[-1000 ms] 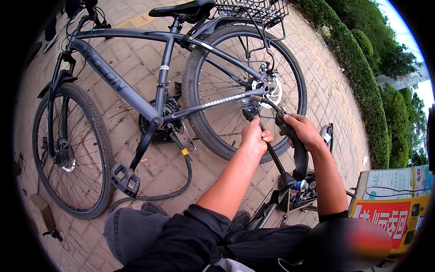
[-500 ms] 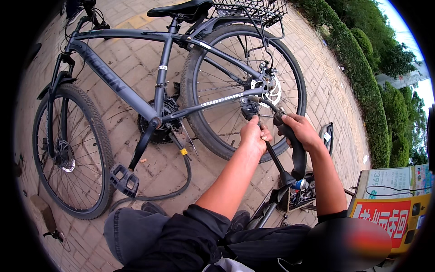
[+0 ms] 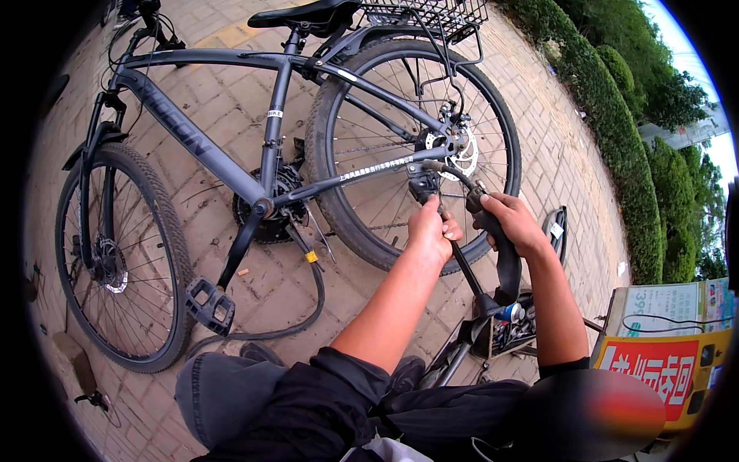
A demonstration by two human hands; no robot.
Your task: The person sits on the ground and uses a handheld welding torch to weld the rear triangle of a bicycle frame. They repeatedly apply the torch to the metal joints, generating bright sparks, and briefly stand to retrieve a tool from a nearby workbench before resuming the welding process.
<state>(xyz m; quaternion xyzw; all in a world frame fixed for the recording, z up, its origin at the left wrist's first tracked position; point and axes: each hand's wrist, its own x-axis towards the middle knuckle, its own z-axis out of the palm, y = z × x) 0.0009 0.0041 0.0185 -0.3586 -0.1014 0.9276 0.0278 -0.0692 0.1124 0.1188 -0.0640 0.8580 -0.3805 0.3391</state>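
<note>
The left hand covers the top of the kickstand below the rear wheel, so the joint to the frame cannot be seen. The right hand wraps a black tool handle; its working end by the disc rotor is too small to tell. The rear basket and handlebar are cut by the upper edge. A blurred patch hides what lies beside the red-and-yellow box. The open toolbox contents are unclear.
</note>
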